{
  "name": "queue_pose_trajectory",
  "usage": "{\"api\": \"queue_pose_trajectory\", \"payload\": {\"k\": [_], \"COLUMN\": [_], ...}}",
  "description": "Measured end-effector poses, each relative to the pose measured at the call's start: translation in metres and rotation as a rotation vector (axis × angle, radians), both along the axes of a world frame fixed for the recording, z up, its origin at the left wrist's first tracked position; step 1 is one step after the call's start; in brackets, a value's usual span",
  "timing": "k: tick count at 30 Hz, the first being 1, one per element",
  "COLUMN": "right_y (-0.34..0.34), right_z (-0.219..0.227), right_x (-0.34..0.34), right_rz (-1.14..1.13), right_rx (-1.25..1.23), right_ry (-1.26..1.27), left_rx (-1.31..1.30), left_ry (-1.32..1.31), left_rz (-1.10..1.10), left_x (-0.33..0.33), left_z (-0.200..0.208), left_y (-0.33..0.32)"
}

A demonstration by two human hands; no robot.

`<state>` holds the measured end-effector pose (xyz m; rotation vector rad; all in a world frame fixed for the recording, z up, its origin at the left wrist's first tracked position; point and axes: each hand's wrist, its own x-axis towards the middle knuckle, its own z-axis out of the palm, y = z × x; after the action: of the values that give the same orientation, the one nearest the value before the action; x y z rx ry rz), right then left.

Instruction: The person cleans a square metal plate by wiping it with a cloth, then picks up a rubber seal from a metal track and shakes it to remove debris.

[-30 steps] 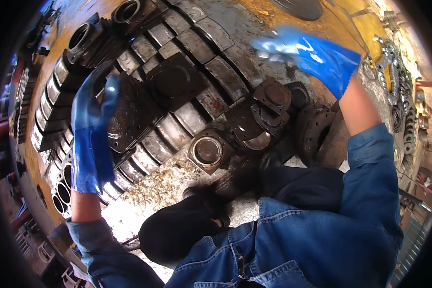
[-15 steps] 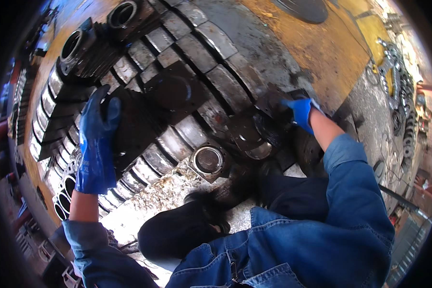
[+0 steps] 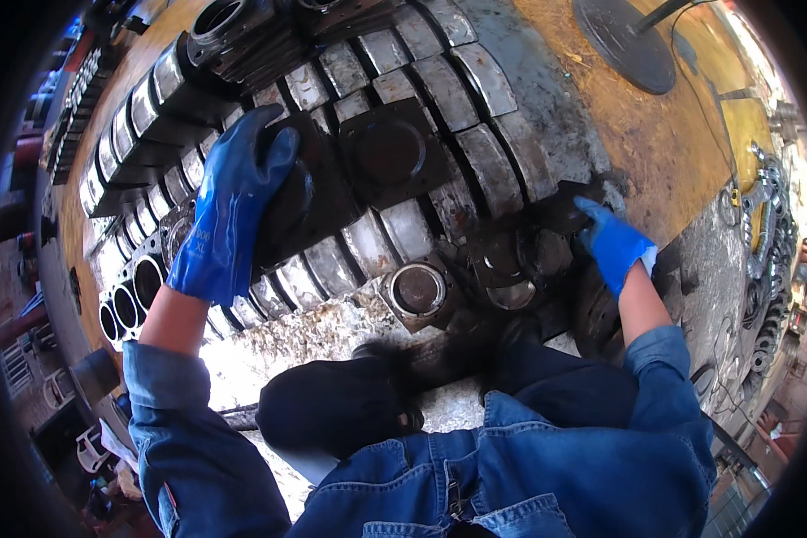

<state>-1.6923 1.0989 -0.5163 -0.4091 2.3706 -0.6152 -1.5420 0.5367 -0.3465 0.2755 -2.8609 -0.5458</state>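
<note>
My left hand (image 3: 233, 202), in a long blue rubber glove, rests at the left edge of a dark, greasy square plate (image 3: 309, 193). Its fingers are stretched and the thumb stands apart. A second dark plate (image 3: 386, 152) with a round mark lies beside that one, over rows of grey metal blocks (image 3: 444, 90). On the right, my gloved right hand (image 3: 611, 242) pinches the end of a dark flat metal piece (image 3: 560, 208); some fingers are hidden. Below it lie a blackened metal part with a round opening (image 3: 507, 291) and a square-flanged ring part (image 3: 419, 291).
Finned cylinders (image 3: 233, 45) stand at the far left. Ring-shaped parts (image 3: 125, 305) line the left edge. A round black base (image 3: 623, 45) with a pole stands at the far right, and chain-like metal parts (image 3: 767, 260) lie along the right. My knees (image 3: 327, 408) are close to the near parts.
The whole view has shifted, with the parts now further right. My right hand has turned, and the dark flat piece shows at its fingertips. My left hand stays by the square plate.
</note>
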Motion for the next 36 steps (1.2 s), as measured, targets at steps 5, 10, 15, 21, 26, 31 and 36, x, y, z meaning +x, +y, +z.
{"api": "queue_pose_trajectory", "payload": {"k": [5, 10, 15, 21, 26, 31, 36], "right_y": [-0.058, -0.101, -0.200, -0.369, -0.408, -0.355, -0.295], "right_z": [0.104, 0.178, 0.181, 0.210, 0.185, 0.159, 0.093], "right_x": [-0.016, -0.038, -0.067, -0.002, 0.007, -0.039, -0.050], "right_rz": [-0.620, 0.313, 1.086, 1.684, 1.712, 0.796, 0.084], "right_rx": [-0.322, 0.161, 0.272, 0.827, 0.525, 0.007, 0.007], "right_ry": [-0.087, 0.659, 0.938, 0.853, 0.919, 0.737, -0.156], "left_rx": [0.023, 0.051, 0.104, 0.066, 0.003, 0.012, 0.055], "left_ry": [-0.054, -0.060, -0.088, -0.088, -0.062, -0.046, 0.027], "left_rz": [0.006, 0.016, 0.020, 0.054, 0.061, 0.064, 0.014], "left_x": [0.002, 0.004, -0.002, 0.003, 0.002, 0.005, 0.002], "left_z": [-0.004, -0.009, -0.013, -0.006, -0.015, -0.011, -0.016], "left_y": [-0.005, -0.013, -0.011, -0.011, -0.014, -0.013, -0.011]}}
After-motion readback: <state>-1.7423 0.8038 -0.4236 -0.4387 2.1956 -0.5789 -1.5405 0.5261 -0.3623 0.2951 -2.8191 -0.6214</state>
